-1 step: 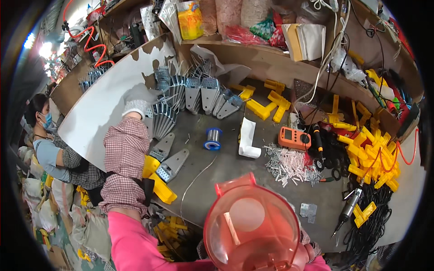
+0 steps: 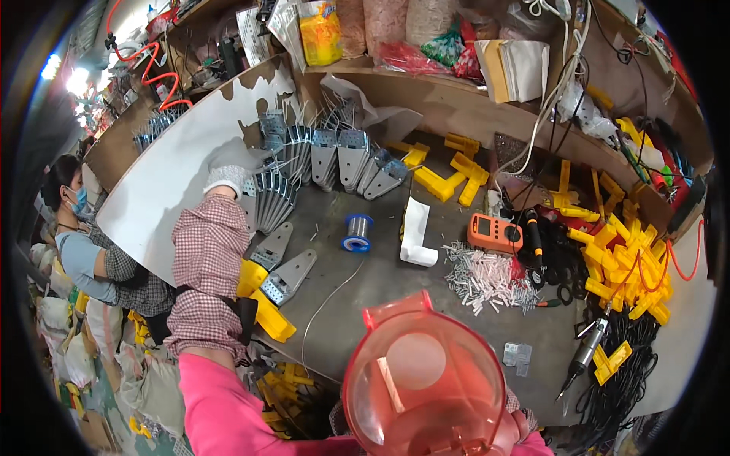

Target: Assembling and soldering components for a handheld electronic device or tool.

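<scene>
A large see-through red drinking bottle (image 2: pixel 426 380) fills the lower middle, close to me, its rim tab pointing away. Part of my right hand (image 2: pixel 520 427) shows at the bottle's right side, closed round it; most of that hand is hidden behind the bottle. My left hand (image 2: pixel 234 158), in a pale grey glove, reaches to the far left beside a row of metal brackets (image 2: pixel 272 201) with wires. Its fingers blend into the white board behind, so their grip is unclear. Two loose brackets (image 2: pixel 289 278) lie nearer, by yellow plastic pieces (image 2: pixel 272 318).
A solder wire spool (image 2: pixel 357 232), white paper strip (image 2: pixel 417 234), orange meter (image 2: pixel 494 232) and pile of small pale tubes (image 2: pixel 490 277) lie on the grey table. Yellow parts (image 2: pixel 627 258), black cables (image 2: pixel 627 365) and a power screwdriver (image 2: pixel 584 356) crowd the right. A co-worker (image 2: pixel 84 235) is at left.
</scene>
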`<state>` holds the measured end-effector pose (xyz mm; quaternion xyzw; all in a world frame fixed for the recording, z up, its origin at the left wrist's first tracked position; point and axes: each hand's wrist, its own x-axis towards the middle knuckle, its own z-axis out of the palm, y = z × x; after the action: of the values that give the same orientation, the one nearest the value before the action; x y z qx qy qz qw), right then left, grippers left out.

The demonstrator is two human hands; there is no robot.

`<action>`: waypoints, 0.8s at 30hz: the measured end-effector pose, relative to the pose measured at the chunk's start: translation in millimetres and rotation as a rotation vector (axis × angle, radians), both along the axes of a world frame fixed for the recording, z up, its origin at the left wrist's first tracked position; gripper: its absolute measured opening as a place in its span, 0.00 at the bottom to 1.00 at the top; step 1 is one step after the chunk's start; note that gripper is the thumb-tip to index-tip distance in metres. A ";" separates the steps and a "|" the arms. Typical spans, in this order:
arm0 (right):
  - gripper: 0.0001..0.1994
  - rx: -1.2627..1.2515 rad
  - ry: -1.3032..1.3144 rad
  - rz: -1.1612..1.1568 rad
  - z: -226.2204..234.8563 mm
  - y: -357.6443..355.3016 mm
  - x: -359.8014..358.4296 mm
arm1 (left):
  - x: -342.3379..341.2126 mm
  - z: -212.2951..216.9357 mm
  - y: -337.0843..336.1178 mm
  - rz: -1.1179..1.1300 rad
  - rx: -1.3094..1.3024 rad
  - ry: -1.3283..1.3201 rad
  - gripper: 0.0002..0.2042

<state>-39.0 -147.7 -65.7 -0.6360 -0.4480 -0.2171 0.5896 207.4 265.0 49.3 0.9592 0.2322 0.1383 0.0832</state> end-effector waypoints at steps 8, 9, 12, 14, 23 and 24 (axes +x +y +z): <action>0.20 0.139 -0.108 0.079 -44.8 -8.0 16.9 | -27.4 15.5 14.3 -0.073 0.022 -0.086 0.27; 0.20 0.146 -0.070 0.102 -46.5 -8.1 15.3 | -32.9 15.7 17.0 -0.071 0.031 -0.063 0.27; 0.20 0.135 0.007 0.154 -39.8 -4.3 11.4 | -45.7 7.0 34.9 -0.035 0.045 -0.029 0.29; 0.21 0.080 0.034 0.122 -33.8 -11.4 11.5 | -39.3 4.5 19.8 -0.063 0.008 -0.026 0.29; 0.27 0.027 0.013 0.107 -29.6 -19.9 9.3 | -33.9 14.6 22.8 -0.040 0.076 0.139 0.29; 0.28 0.035 0.018 0.104 -24.5 -17.8 7.3 | -33.9 13.9 26.5 -0.026 0.075 0.136 0.29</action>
<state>-31.7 -165.5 -90.3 -0.6033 -0.4713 -0.1880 0.6153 173.4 291.6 63.2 0.9717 0.2197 0.0801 0.0331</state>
